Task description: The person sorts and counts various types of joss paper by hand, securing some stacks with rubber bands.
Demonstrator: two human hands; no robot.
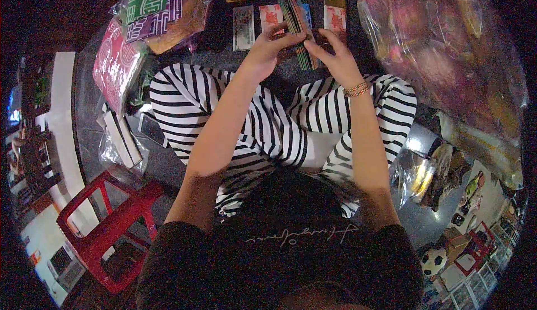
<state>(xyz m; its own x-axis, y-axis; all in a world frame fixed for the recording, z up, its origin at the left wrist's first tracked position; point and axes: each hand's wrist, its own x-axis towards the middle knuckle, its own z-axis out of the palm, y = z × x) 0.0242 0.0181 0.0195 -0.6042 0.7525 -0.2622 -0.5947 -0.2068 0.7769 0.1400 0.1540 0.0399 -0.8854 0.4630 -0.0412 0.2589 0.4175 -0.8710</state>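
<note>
Both my hands hold a thick stack of paper notes [295, 18] above the dark floor, its long edge striped in green, tan and pink. My left hand [267, 50] grips the stack from the left, thumb across its near edge. My right hand [335, 58] closes on its right side with thumb and fingers; a woven bracelet is on that wrist. Beyond my hands lie a grey printed note [243, 28], a red-and-white note [270, 14] and another red-printed note [335, 18]. A blue piece shows partly behind the stack.
Plastic-wrapped green, purple and pink packets [148, 13] lie at the upper left. A large clear bag of pinkish bundles [436, 41] fills the right. A red plastic stool [114, 226] stands lower left; a football [433, 261] sits lower right. A phone-like dark slab [152, 129] lies by my left knee.
</note>
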